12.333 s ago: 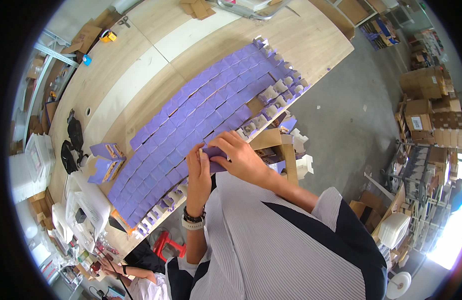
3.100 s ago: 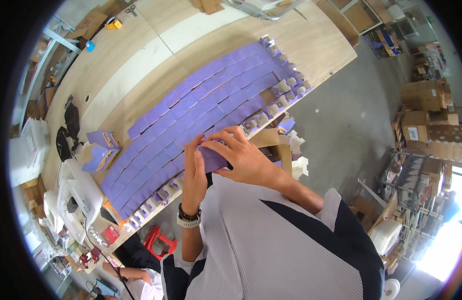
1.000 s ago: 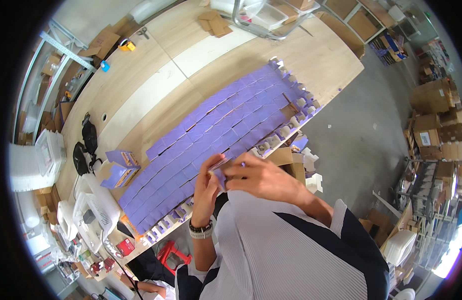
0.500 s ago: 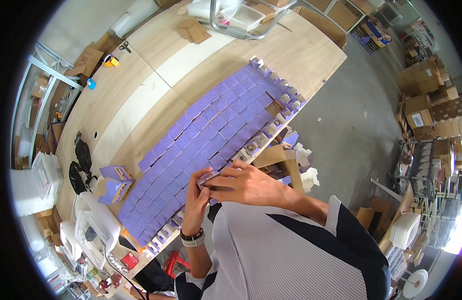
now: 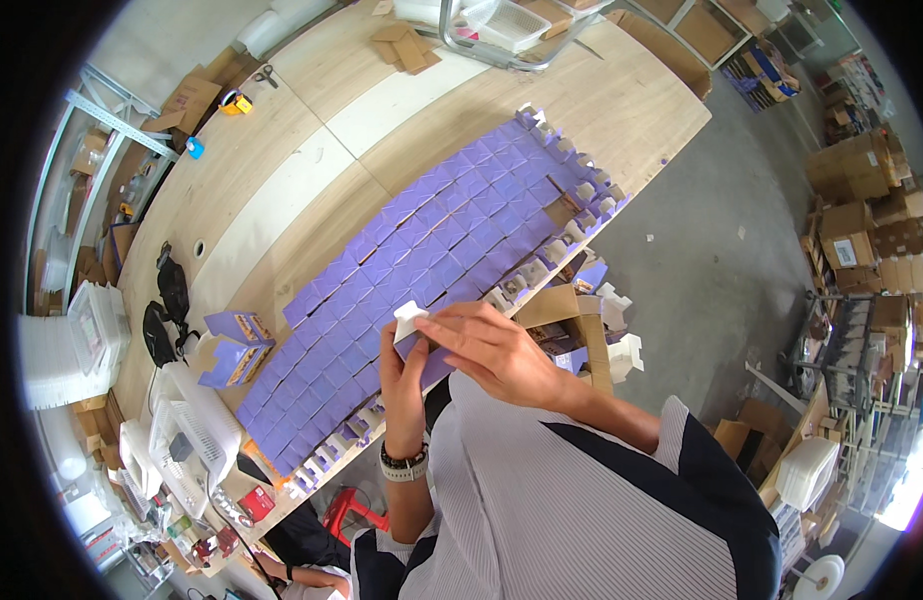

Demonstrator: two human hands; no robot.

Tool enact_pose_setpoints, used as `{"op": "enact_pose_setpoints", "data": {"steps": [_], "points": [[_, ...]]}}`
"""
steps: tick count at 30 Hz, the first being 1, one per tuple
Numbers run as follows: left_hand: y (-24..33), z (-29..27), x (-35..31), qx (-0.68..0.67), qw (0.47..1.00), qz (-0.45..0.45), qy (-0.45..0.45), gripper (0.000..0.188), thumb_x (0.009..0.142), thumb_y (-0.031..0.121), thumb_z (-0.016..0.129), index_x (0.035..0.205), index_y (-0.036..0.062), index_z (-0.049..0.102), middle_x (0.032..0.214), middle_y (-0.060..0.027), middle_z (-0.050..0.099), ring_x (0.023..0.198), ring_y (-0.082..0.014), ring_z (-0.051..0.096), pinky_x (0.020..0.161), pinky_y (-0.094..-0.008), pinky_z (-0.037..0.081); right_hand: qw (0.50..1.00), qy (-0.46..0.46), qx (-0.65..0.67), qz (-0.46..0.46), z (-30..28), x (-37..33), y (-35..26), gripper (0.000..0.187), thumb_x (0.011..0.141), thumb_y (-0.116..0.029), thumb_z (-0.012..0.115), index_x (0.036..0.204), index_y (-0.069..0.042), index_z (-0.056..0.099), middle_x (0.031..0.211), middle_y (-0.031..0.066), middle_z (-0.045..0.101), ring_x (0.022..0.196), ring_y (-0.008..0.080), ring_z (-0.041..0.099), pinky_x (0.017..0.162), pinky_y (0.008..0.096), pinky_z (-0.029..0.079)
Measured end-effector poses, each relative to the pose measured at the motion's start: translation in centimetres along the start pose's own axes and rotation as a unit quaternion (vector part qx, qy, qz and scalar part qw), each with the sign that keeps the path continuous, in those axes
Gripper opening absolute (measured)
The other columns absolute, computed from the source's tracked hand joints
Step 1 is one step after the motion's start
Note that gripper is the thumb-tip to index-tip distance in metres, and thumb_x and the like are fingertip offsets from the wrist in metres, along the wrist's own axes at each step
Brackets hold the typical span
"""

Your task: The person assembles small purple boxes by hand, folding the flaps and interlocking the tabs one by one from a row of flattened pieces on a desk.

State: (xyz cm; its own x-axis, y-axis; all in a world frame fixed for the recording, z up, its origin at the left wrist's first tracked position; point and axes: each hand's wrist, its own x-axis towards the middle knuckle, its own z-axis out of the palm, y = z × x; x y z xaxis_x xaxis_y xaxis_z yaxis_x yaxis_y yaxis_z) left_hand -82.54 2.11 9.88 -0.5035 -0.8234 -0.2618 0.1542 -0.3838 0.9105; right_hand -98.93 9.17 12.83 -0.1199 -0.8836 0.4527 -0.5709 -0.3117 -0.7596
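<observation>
Head: box point(image 5: 412, 322) between both hands' grip.

Small purple box point(image 5: 414, 330) between both hands' fingers point(image 5: 452, 322) — above rows of purple boxes point(image 5: 432, 240) on the wooden table point(image 5: 232, 190).

Your hands point(image 5: 452, 360) meet at the table's point(image 5: 282, 190) near edge, right over the wide band of purple boxes point(image 5: 432, 250), which covers the near side almost end to end. Beyond it the bare wood gives you open passage (scattered cardboard pieces point(image 5: 407, 45) sit at the far edge). An open carton point(image 5: 572, 320) crowds your right.
</observation>
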Motion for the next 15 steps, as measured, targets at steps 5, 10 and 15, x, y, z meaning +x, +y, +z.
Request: {"op": "enact_pose_setpoints", "data": {"steps": [5,10,15], "points": [[0.6,-0.2,-0.3,0.061,0.996,-0.009,-0.058,0.039,0.113,0.034,0.048,0.139,0.0046,0.052,0.117,-0.0082,0.066,0.094,-0.0159,0.07,0.068,-0.0302,0.059,0.996,0.061,0.068,0.007,0.4,-0.4,1.2,0.055,0.08,0.007,0.079,0.132,-0.006,0.069,0.126,0.0056,0.068,0.111,0.0265,0.062,0.084,0.0357,0.057],[0.2,-0.2,-0.2,0.105,0.989,0.014,-0.098,0.049,0.115,0.046,0.038,0.136,0.0037,0.051,0.111,-0.0097,0.067,0.082,-0.0165,0.071,0.065,-0.0288,0.059,0.986,0.036,0.151,0.069,-0.1,-0.1,1.4,0.042,0.082,0.003,0.079,0.123,-0.008,0.078,0.127,0.0073,0.072,0.111,0.0234,0.062,0.09,0.0374,0.054],[0.0,0.2,-0.4,0.081,0.995,-0.026,-0.047,0.065,0.113,0.059,0.026,0.137,0.0045,0.05,0.112,-0.0114,0.066,0.086,-0.0177,0.071,0.061,-0.0272,0.059,0.992,-0.071,0.095,-0.029,-1.9,0.3,1.5,0.043,0.081,-0.003,0.081,0.123,-0.009,0.077,0.135,0.0059,0.07,0.109,0.0277,0.062,0.095,0.0393,0.055]]}}
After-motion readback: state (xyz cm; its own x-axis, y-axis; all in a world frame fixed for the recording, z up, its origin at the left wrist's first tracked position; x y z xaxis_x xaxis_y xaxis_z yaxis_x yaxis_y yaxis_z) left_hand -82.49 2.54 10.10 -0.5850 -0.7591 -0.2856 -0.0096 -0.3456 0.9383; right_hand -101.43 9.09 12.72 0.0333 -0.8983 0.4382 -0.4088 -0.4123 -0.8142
